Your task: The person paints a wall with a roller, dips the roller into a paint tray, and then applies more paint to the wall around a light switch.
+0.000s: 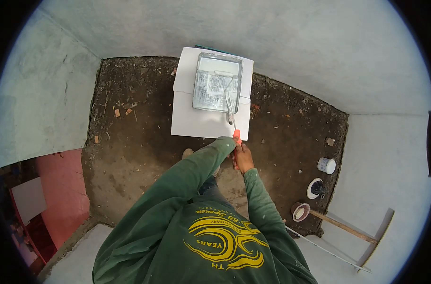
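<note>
A paint roller lies in a paint tray (195,90), its white roller head (223,74) against the tray's paint-streaked slope. White paint pools at the tray's far end. The bent metal frame runs back over the near rim to an orange handle (237,135). My right hand (244,160) is closed round the lower part of this handle. Just above it, my left hand (235,141) grips the handle too, mostly hidden by its green sleeve. Under the tray are white boards (192,123) on the ground.
Grey plastered walls (291,42) enclose a dirt floor (130,161) with small rubble. By the right wall stand a white tub (326,165), a white container with something black (315,188) and a small bucket (299,212). A wooden-handled tool (343,226) leans there. A pink wall (64,189) is at left.
</note>
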Tool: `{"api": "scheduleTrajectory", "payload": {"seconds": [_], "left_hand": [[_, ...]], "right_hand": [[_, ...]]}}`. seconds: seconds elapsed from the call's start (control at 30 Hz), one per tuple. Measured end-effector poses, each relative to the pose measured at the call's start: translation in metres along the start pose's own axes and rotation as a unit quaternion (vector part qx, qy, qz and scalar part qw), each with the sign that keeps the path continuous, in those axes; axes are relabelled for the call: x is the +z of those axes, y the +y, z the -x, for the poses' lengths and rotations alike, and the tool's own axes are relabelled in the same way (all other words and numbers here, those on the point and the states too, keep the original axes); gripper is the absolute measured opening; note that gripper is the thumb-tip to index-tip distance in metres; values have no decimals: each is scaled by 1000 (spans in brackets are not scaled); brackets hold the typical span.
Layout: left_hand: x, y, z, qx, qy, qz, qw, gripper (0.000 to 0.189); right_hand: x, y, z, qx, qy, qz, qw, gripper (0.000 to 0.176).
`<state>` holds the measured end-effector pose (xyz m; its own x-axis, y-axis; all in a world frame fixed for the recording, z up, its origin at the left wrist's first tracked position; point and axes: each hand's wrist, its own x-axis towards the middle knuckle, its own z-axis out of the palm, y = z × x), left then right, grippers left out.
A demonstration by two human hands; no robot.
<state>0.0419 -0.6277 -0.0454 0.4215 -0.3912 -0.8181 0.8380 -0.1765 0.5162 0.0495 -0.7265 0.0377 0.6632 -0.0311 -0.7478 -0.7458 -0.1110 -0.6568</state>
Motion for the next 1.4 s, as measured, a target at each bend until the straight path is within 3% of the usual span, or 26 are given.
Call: {"api": "scheduleTrajectory", "payload": {"seconds": [0.1,0.2,0.27,0.4,0.57,0.67,0.77,0.9,0.93,1.0,1.07,1.13,1.23,1.27,1.4], "left_hand": [[-13,6,2,13,6,-11,1000,40],[1,-38,23,-31,-29,103,994,37],[3,-53,32,-86,-20,156,984,34],[-10,-51,25,-65,-8,153,986,35],[-37,-13,-14,-30,64,54,996,33],[-31,-18,-3,19,26,82,996,34],[-22,-33,8,74,3,112,991,34],[-9,-51,24,151,4,152,977,35],[-8,-59,18,97,4,142,985,35],[-24,-74,8,73,-98,199,972,33],[-16,-31,103,140,51,124,981,33],[-28,-30,126,193,81,154,966,35],[-59,-35,130,282,140,141,939,37],[-74,-33,131,306,185,112,927,38],[-111,-23,185,370,205,168,890,37]], "right_hand": [[6,16,37,-22,-19,-4,1000,27],[14,49,67,-33,-11,20,999,28],[22,53,84,17,-17,17,1000,27],[34,59,65,21,9,27,999,27],[41,27,3,-43,6,36,998,27],[40,7,5,-15,-21,-29,999,27],[37,29,19,-80,-4,-28,996,30],[32,45,74,-74,-37,-43,996,27],[30,49,81,-80,-48,-30,995,25],[28,47,89,-84,-98,-30,991,20],[32,37,92,-85,-159,-39,983,18],[43,27,90,-167,-174,51,969,14],[73,0,92,-186,-204,72,958,12],[83,3,80,-227,-207,91,947,17],[130,-28,83,-262,-264,137,918,30]]}}
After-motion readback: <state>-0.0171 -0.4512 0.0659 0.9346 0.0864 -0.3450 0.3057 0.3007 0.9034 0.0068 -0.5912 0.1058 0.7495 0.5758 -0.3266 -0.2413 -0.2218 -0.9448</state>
